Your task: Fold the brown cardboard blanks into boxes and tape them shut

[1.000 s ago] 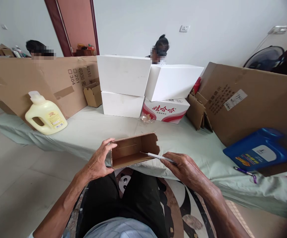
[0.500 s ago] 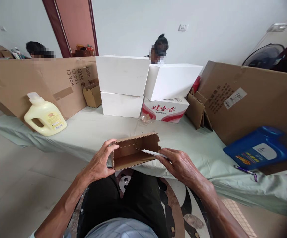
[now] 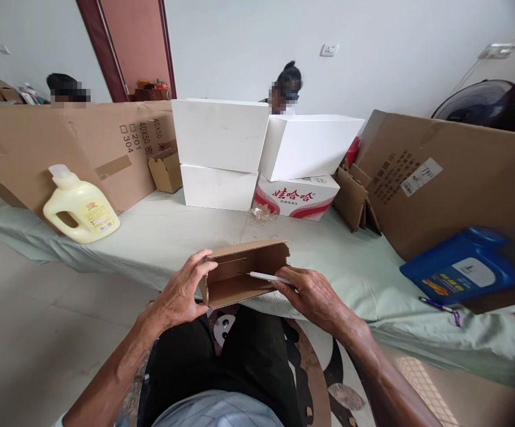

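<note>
At lower centre of the frame, we note the left hand (image 3: 180, 296) gripping the left end of an open cardboard box (image 3: 233, 287), held at the near edge of the cloth-covered table (image 3: 172, 231). The right hand (image 3: 313, 293) pinches a slim white tool (image 3: 264, 276), its tip inside the box.

Small box (image 3: 235, 286): plain brown cardboard. Stick (image 3: 264, 277): white. Sheet (image 3: 172, 231): pale green. One jug (image 3: 82, 207): cream yellow with a yellow-and-red label. Other jug (image 3: 457, 270): blue with a white label. Stacked boxes (image 3: 219, 133): plain white. Carton (image 3: 295, 198): white with red swoosh and lettering. Trousers (image 3: 186, 356): black. Mat (image 3: 324, 367): panda print (black and white on brown). Pen (image 3: 438, 306): purple.
</note>
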The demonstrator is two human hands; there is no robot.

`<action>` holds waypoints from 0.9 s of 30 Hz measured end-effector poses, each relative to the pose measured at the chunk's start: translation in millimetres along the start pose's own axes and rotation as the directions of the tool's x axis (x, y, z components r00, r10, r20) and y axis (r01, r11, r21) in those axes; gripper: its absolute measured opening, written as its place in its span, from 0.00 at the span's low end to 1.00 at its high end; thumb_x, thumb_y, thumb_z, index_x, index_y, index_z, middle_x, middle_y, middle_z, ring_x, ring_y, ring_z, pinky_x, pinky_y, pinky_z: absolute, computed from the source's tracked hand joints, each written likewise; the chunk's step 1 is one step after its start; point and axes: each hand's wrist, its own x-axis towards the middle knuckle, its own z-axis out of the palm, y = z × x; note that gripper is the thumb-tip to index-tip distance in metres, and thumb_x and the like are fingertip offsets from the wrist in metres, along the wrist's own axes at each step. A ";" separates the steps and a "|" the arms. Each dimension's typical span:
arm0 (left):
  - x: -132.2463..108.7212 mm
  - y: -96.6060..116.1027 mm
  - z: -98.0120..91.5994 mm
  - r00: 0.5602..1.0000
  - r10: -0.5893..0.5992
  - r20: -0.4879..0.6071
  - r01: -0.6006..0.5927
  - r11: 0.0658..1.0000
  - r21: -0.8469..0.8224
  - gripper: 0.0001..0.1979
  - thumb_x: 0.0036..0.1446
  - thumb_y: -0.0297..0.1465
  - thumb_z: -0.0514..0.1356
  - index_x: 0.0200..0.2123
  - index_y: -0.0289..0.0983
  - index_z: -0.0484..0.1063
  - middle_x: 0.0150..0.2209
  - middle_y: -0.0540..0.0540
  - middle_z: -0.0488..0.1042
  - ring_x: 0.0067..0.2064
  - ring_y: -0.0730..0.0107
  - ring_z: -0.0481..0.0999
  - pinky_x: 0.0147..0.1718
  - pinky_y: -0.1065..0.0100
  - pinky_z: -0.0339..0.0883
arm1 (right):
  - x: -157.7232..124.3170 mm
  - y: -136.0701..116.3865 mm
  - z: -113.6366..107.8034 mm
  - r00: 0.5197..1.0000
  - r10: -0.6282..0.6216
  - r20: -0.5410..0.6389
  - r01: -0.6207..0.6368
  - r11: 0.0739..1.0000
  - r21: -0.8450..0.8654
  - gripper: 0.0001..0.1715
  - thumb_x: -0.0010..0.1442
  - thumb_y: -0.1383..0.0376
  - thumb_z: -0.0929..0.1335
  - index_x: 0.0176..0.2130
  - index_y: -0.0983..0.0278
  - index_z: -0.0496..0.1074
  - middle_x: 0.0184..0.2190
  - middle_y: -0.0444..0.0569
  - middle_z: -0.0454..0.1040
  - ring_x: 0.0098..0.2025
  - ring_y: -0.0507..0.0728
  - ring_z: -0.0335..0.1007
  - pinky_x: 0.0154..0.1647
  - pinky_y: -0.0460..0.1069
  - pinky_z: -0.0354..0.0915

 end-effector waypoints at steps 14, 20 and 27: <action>1.3 2.3 0.7 0.999 0.038 -0.007 -0.038 0.999 0.013 0.50 0.52 0.18 0.70 0.72 0.50 0.54 0.76 0.32 0.58 0.73 0.38 0.70 0.54 0.48 0.84 | 13.4 -13.1 2.9 0.996 -0.049 0.072 0.048 0.999 0.009 0.19 0.81 0.58 0.63 0.37 0.60 0.72 0.33 0.48 0.78 0.34 0.56 0.72 0.36 0.51 0.55; 2.2 3.5 0.1 0.999 0.050 -0.011 -0.050 0.999 0.010 0.50 0.52 0.17 0.69 0.73 0.49 0.54 0.76 0.33 0.57 0.75 0.37 0.68 0.59 0.45 0.82 | 19.8 -16.9 7.2 0.994 -0.043 0.096 0.045 0.999 -0.017 0.18 0.79 0.60 0.65 0.35 0.60 0.72 0.33 0.48 0.79 0.33 0.56 0.72 0.36 0.50 0.54; 3.2 4.1 1.4 0.998 0.063 -0.025 -0.063 0.998 0.002 0.51 0.50 0.17 0.70 0.72 0.48 0.54 0.76 0.32 0.58 0.74 0.38 0.69 0.57 0.46 0.83 | 23.8 -17.7 7.2 0.991 -0.019 0.129 0.028 0.997 -0.067 0.18 0.80 0.60 0.65 0.37 0.61 0.73 0.35 0.49 0.81 0.36 0.57 0.74 0.36 0.51 0.54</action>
